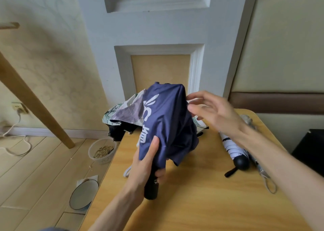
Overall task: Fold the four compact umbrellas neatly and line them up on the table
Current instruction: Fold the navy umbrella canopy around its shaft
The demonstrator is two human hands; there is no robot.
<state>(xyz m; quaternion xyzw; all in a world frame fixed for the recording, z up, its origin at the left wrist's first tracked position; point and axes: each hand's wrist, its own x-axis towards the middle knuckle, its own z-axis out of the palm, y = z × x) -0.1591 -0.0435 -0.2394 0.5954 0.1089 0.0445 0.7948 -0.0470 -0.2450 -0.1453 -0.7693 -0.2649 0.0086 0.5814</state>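
My left hand [147,167] grips the navy blue umbrella [168,122] at its black handle, thumb pressed on the loose canopy, holding it upright above the wooden table [201,195]. White lettering runs down the fabric. My right hand [210,111] hovers open beside the umbrella's upper right, fingers spread and blurred. Behind it at the table's far edge lies an unfolded floral umbrella [126,111] in a heap. A folded black-and-white striped umbrella [235,148] with a round black handle lies at the right, partly under my right forearm. Another umbrella's strap and shaft [264,174] lie beside it.
A clear plastic bowl of grain [102,150] and a round plate [84,194] sit on the floor left of the table. A slanted wooden leg [35,104] stands further left. A white cord [15,143] trails from a wall socket. A dark object [308,148] stands at the right.
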